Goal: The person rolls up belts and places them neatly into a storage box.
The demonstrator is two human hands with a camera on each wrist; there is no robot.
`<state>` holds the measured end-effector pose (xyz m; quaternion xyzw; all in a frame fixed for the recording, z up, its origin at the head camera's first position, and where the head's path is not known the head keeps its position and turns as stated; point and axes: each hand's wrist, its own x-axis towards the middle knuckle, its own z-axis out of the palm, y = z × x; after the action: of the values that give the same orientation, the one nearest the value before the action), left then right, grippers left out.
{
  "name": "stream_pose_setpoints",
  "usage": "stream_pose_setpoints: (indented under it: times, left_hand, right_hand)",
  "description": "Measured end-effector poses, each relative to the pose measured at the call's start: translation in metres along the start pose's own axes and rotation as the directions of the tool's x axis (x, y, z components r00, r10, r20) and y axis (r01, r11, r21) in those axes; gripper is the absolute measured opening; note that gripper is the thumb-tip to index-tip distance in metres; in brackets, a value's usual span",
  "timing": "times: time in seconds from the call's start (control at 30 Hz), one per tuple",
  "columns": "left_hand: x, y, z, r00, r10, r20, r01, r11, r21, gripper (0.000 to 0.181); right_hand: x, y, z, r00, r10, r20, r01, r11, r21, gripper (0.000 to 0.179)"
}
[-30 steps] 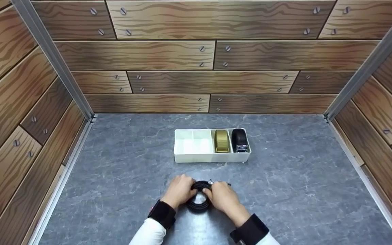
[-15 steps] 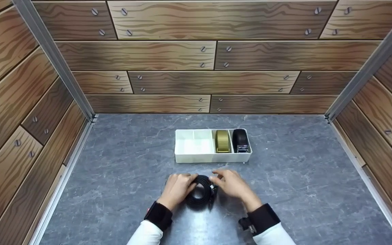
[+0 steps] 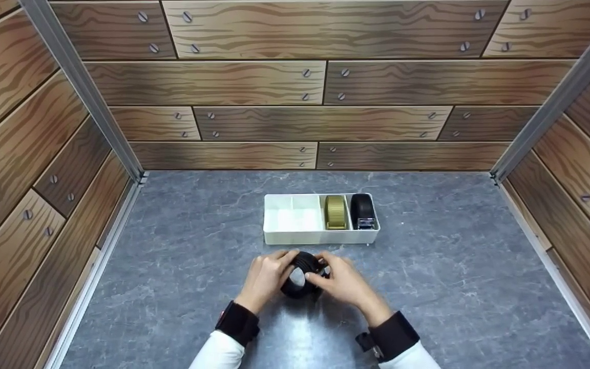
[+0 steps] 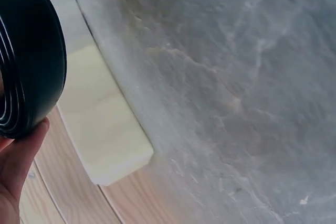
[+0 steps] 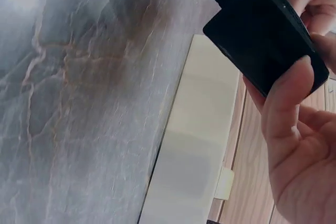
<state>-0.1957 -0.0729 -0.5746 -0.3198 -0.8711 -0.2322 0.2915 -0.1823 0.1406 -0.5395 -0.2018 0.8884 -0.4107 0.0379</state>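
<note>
A coiled black belt (image 3: 294, 293) is held between both hands near the front middle of the head view. My left hand (image 3: 265, 277) grips the coil's left side, fingers over its upper edge. On the other side, my right hand (image 3: 347, 283) pinches the coil between thumb and fingers, covering part of it. The left wrist view shows the wound layers of the belt (image 4: 39, 56) with left fingertips (image 4: 37, 135) under its edge. In the right wrist view, the thumb of my right hand (image 5: 299, 145) presses the belt's outer face (image 5: 257, 35).
Beyond the hands stands a white divided box (image 3: 295, 238). A gold rolled belt (image 3: 334, 211) and another black rolled belt (image 3: 361, 207) with a silver buckle sit in its two right compartments. Wood-patterned walls (image 3: 254, 82) enclose the grey marbled table (image 3: 182, 266).
The coil has moved a little away from me, toward the box, and now appears tilted. My right hand came off the coil, moved right, then took hold of its right side again.
</note>
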Motion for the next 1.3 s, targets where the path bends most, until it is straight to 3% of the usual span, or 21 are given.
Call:
stream_pose_setpoints:
  times: [0.23, 0.5, 0.7, 1.07, 1.23, 1.3]
  left_hand:
    - [0.003, 0.003, -0.003, 1.000, -0.016, -0.015, 0.015, 0.999, -0.041, 0.030]
    - [0.004, 0.001, -0.002, 0.999, -0.035, -0.025, 0.033, 0.996, -0.077, 0.029]
    - [0.004, -0.001, -0.002, 0.994, -0.110, 0.007, 0.110, 0.984, -0.142, 0.031]
    - [0.008, 0.000, -0.004, 0.971, -0.216, 0.103, 0.232, 0.956, -0.178, 0.033]
    - [0.014, -0.003, -0.006, 0.946, -0.267, 0.181, 0.300, 0.935, -0.190, 0.035]
    - [0.016, -0.006, -0.009, 0.937, -0.288, 0.200, 0.320, 0.934, -0.158, 0.038]
  right_hand:
    - [-0.002, -0.005, 0.008, 0.994, -0.065, -0.085, 0.061, 0.997, -0.053, 0.059]
    - [-0.003, -0.014, 0.016, 0.990, -0.024, -0.142, 0.015, 0.998, -0.064, 0.054]
    - [-0.003, -0.017, 0.021, 0.973, -0.074, -0.220, 0.044, 0.990, -0.137, 0.049]
    - [0.003, -0.023, 0.019, 0.966, -0.084, -0.245, 0.027, 0.973, -0.228, 0.049]
    - [0.008, -0.025, 0.012, 0.965, -0.099, -0.241, 0.045, 0.974, -0.222, 0.048]
    - [0.011, -0.027, 0.006, 0.963, -0.108, -0.245, 0.050, 0.972, -0.230, 0.048]
